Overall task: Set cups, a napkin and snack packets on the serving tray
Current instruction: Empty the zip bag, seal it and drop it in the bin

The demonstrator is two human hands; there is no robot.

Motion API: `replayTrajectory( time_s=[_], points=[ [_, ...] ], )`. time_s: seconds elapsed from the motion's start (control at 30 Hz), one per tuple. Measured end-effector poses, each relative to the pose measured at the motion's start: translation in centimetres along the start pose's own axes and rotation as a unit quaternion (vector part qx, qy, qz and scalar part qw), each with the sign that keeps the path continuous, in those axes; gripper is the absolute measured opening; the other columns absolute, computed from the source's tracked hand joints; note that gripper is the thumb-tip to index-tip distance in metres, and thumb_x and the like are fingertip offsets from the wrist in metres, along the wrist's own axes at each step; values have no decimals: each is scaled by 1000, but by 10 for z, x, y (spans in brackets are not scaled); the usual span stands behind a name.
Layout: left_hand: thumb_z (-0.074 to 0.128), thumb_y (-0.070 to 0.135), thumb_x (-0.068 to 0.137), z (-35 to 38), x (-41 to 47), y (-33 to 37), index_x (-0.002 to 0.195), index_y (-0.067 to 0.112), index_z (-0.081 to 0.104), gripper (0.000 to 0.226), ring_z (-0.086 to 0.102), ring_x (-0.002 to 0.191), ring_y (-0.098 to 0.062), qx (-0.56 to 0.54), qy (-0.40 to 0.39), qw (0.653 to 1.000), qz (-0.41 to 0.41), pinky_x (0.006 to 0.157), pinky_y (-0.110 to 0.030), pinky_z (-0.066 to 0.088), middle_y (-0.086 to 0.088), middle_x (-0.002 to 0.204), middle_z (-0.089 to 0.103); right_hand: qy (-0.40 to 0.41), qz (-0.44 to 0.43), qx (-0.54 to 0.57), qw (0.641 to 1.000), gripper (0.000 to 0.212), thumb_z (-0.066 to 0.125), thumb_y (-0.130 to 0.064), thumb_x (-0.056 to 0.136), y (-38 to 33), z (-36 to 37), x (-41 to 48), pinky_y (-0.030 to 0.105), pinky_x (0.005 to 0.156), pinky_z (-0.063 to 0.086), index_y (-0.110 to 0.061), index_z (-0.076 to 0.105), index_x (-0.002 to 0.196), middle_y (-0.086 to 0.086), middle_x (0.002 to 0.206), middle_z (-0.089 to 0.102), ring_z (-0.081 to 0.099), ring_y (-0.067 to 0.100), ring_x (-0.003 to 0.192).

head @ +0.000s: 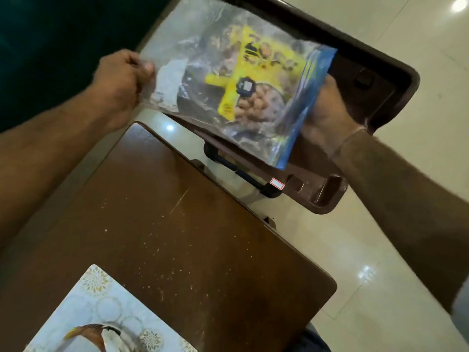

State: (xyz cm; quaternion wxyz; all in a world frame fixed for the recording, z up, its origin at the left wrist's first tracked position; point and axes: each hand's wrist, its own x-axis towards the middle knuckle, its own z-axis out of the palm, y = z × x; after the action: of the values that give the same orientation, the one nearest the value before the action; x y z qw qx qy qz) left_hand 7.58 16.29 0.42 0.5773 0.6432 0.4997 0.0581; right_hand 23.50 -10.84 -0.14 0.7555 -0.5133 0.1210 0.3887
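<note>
Above a dark brown plastic chair (pixel 375 80), a clear snack packet (pixel 228 80) with a yellow label and a blue strip along one edge is stretched flat between two bare hands. The left hand (pixel 121 80) pinches the packet's clear left edge, thumb on top and fingers curled shut underneath. The right hand (pixel 327 107) grips the blue-edged side from below; its fingers are mostly hidden behind the plastic, so only a closed hold on that edge can be told. A thin bracelet (pixel 352 138) circles the right wrist.

The packet hangs in the air, tilted, its lower blue corner pointing down toward the chair's near rim. Round brown snacks show through the plastic near the middle.

Nearer the viewer, a brown wooden table (pixel 177 237) fills the centre, its surface bare and dusted with pale crumbs, with a faint scratch. Its far corner is rounded and lies just short of the chair, with a narrow strip of glossy cream tiled floor (pixel 368 250) between them. The table's right edge runs diagonally toward the lower right, with open floor beyond it.

At the lower left, a pale patterned serving tray (pixel 101 301) printed with a bird lies on the table, cut off by the frame, well apart from the packet. Broad bare tabletop lies between tray and chair.
</note>
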Motion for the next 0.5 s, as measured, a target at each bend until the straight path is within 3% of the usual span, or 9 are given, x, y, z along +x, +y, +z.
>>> replayTrajectory(
  time_s=[0.03, 0.1, 0.17, 0.23, 0.3, 0.4, 0.5],
  points=[
    [59, 5, 86, -9, -1, -2, 77, 26, 65, 24, 66, 66, -1, -1, 15, 1000, -10, 49, -14, 47, 4, 88, 65, -15, 12, -21, 1000, 19, 51, -1, 95, -2, -8, 0, 44, 92, 52, 8, 60, 109, 25, 112, 62, 63, 40, 99],
    [62, 14, 90, -25, -4, -8, 85, 27, 69, 16, 70, 84, -7, 2, 55, 998, -22, 58, -14, 53, 6, 95, 68, 16, 30, -44, 998, 48, 57, 9, 86, -6, -32, -4, 60, 104, 45, 11, 50, 133, 30, 136, 56, 57, 48, 122],
    [61, 21, 91, -36, -11, -13, 104, 24, 71, 17, 72, 97, -13, -52, 87, 994, -45, 71, -24, 59, 3, 108, 71, 66, 16, -59, 996, 50, 54, 12, 89, -9, -52, -12, 63, 102, 46, 8, 48, 138, 29, 137, 57, 59, 47, 122],
    [60, 36, 94, -39, -23, -18, 122, 20, 66, 33, 72, 106, -21, -199, 41, 975, -89, 84, -39, 60, -4, 122, 71, 91, 23, -78, 993, 46, 51, 11, 92, -5, -60, -17, 62, 100, 49, 3, 51, 138, 24, 135, 61, 64, 42, 118],
    [59, 58, 90, -31, -40, -22, 127, 18, 65, 56, 68, 112, -28, -294, 11, 948, -124, 93, -46, 55, -8, 124, 71, 120, 30, -89, 988, 44, 50, 9, 94, 2, -63, -17, 61, 98, 50, 0, 54, 137, 20, 132, 64, 66, 39, 116],
    [65, 73, 76, -4, -65, -33, 125, 16, 64, 76, 67, 109, -26, -315, 44, 931, -180, 93, -43, 52, -7, 114, 72, 159, 11, -88, 983, 44, 52, 12, 92, 9, -59, -15, 60, 98, 51, -1, 54, 135, 19, 129, 66, 67, 38, 114],
    [75, 64, 73, 25, -81, -34, 124, 17, 62, 71, 64, 98, -20, -302, 22, 932, -201, 84, -37, 52, -1, 103, 67, 167, 4, -134, 977, 47, 56, 11, 93, 17, -51, -14, 58, 96, 53, 0, 47, 137, 18, 130, 65, 67, 35, 114]
  ],
)
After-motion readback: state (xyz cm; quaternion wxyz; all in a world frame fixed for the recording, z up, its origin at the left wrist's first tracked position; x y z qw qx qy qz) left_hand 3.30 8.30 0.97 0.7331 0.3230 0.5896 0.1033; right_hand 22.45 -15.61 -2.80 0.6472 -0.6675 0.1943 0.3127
